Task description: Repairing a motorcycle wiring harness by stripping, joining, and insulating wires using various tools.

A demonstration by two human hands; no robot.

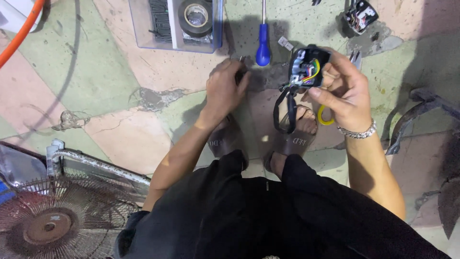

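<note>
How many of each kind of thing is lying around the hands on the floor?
Screwdrivers with a blue handle: 1
Rolls of black tape: 1
Clear plastic boxes: 1
Black switch boxes with wires: 2, one in the right hand, one on the floor
Fan grilles: 1
Total: 6

The left hand is closed around something small I cannot make out.

We see a cracked tiled floor (pixel 120 100); a blue-handled screwdriver (pixel 263 45) and clear plastic box (pixel 143 29) lie far, a fan grille (pixel 52 220) near left.

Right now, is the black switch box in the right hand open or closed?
Open. The black switch box in the right hand shows bare coloured wires inside, with no cover over them.
</note>
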